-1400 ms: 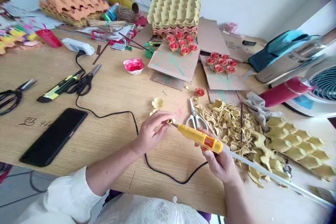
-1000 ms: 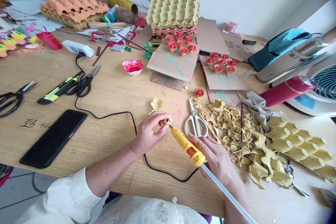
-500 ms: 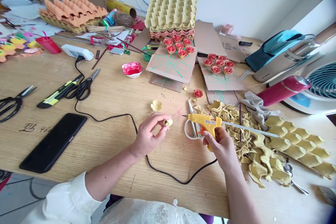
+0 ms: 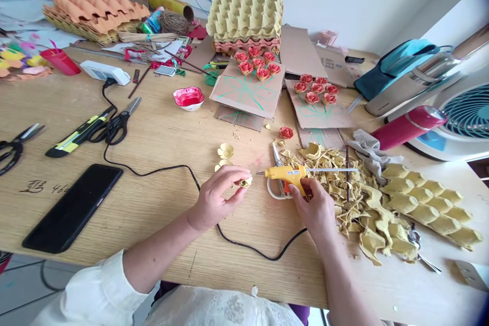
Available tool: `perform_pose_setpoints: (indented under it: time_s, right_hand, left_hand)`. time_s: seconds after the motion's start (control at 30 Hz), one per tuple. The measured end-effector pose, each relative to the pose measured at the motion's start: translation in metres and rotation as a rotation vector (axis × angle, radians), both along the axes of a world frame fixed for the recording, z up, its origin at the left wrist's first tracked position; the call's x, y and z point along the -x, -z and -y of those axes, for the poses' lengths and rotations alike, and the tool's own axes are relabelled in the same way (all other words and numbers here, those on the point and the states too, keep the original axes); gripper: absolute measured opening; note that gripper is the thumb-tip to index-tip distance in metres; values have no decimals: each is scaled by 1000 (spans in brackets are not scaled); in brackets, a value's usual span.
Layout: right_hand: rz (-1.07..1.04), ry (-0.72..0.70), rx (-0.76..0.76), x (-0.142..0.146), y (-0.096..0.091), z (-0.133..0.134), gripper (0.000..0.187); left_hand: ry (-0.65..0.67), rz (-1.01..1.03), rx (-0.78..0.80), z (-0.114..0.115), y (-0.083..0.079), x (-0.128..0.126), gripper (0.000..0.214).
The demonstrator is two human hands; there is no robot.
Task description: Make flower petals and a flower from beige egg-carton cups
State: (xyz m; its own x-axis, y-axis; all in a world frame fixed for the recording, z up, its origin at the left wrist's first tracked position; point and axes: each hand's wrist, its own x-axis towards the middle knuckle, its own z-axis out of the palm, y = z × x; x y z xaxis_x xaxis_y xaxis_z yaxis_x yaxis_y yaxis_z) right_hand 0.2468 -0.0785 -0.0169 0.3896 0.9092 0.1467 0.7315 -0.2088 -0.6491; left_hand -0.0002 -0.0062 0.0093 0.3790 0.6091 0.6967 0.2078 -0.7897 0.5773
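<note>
Between the thumb and fingers of my left hand (image 4: 219, 193) is a small rolled piece of yellow egg carton (image 4: 245, 182), partly covered by the fingers. My right hand (image 4: 315, 209) is wrapped round the handle of a yellow hot glue gun (image 4: 287, 174), whose nozzle points left at the rolled piece, a short gap away. A grey-white glue stick (image 4: 332, 169) juts from its back. Just beyond my left hand lies a yellow carton flower (image 4: 226, 151), with another partly hidden by the hand. White-handled scissors (image 4: 275, 188) lie beneath the glue gun.
Torn carton scraps (image 4: 328, 168) and a yellow egg tray piece (image 4: 428, 198) spread at the right. A red carton rose (image 4: 286, 133) lies near cardboard with roses (image 4: 252, 86). The black cord (image 4: 244, 244) loops in front. Left are a phone (image 4: 72, 209) and black scissors (image 4: 118, 125).
The glue gun in my right hand has moved slightly left and turned, its nozzle closer to the rolled piece. The view has shifted a little, and more of the second carton flower shows.
</note>
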Motion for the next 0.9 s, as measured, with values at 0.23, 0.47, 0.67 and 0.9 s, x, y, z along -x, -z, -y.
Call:
perform_pose_setpoints:
  time_s: [0.23, 0.47, 0.67, 0.9]
  right_hand:
    - [166, -49, -67, 0, -1, 0, 34]
    - [217, -47, -54, 0, 2, -1, 34]
    - [245, 3, -143, 1, -5, 2, 35]
    - [-105, -315, -325, 39, -27, 15, 17]
  left_hand:
    - [-28, -37, -37, 2, -1, -1, 33]
    - [-41, -42, -11, 3, 1, 1, 32]
    - [-33, -31, 29, 4, -1, 0, 30]
    - [7, -11, 27, 8, -2, -3, 29]
